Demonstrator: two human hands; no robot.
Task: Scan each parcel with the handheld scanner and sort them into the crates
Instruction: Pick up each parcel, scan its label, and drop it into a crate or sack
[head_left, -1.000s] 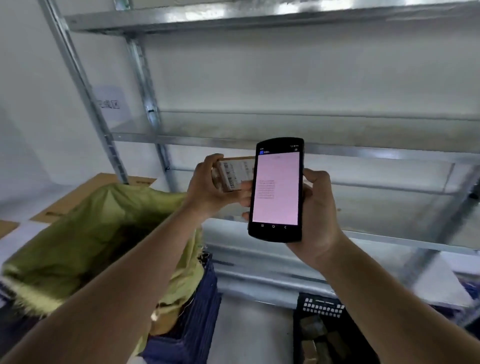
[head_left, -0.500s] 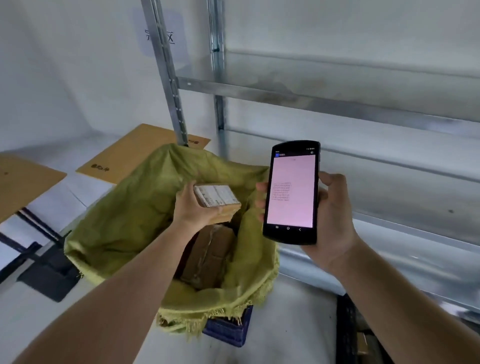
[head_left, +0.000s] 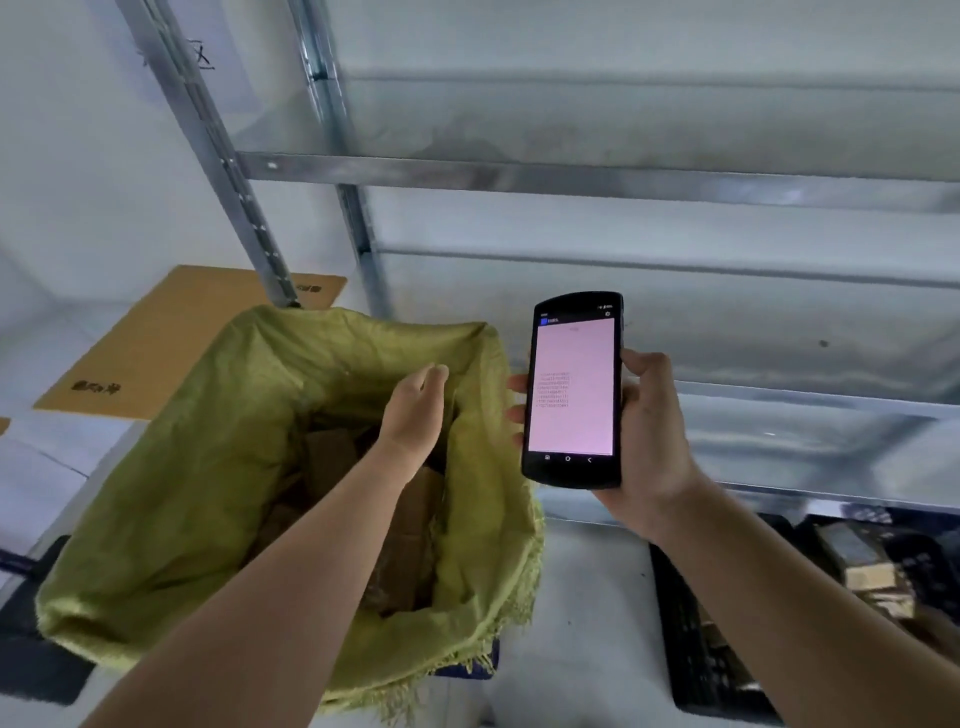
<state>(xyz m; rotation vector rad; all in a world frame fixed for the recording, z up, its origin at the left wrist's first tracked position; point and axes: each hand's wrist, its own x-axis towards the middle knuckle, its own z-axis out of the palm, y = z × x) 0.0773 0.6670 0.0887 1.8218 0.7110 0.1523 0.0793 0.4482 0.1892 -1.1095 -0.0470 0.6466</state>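
Observation:
My right hand (head_left: 647, 436) grips the black handheld scanner (head_left: 571, 389) upright, its pink screen facing me. My left hand (head_left: 415, 408) hovers over the mouth of the yellow-green sack (head_left: 197, 467), fingers relaxed and pointing down, holding nothing. Brown cardboard parcels (head_left: 410, 519) lie inside the sack below that hand. The sack lines a blue crate (head_left: 467, 670), of which only a corner shows. At the lower right stands a black crate (head_left: 691, 654) with several parcels (head_left: 867, 571) in it.
Metal shelving (head_left: 571, 176) runs across the back with upright posts (head_left: 234, 197) behind the sack. Flat cardboard sheets (head_left: 171, 343) lie on the white floor at the left. A dark mat (head_left: 36, 665) sits at the lower left.
My left hand let go of the small labelled parcel it held over the sack and is now empty. The view tilted further down; the scanner stayed in my right hand.

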